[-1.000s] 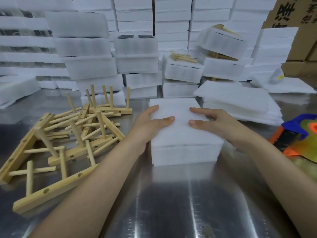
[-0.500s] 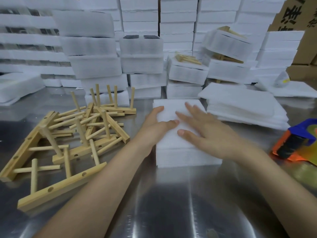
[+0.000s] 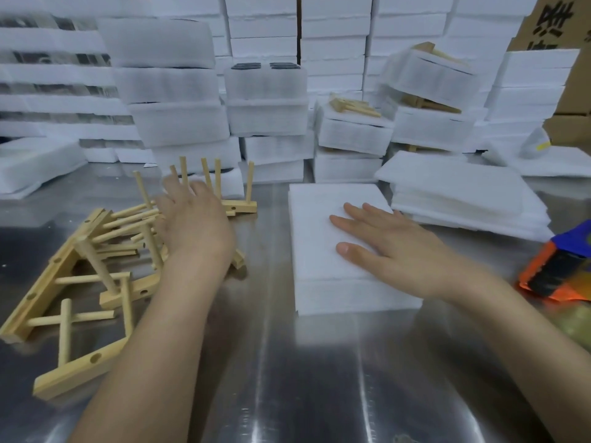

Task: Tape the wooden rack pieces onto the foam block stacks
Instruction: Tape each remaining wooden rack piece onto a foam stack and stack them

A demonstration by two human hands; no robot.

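Foam block stack (image 3: pixel 319 215) sits centre frame on the steel table (image 3: pixel 287 378). Your right hand (image 3: pixel 393 247) lies flat on its top, fingers straight and slightly spread, pressing down, not pinching. Wooden rack pieces (image 3: pixel 128 290) are heaped left of centre, apart from the stack. Your left hand (image 3: pixel 192 225) is over that heap, fingers stretched out among the pegs; blurred, so I cannot tell whether it touches any. Tape dispenser (image 3: pixel 556 270) is at the right edge. Loose foam sheets (image 3: pixel 454 193) lie just behind-right of the stack, with wrapped foam packs (image 3: pixel 179 123) piled across the top.
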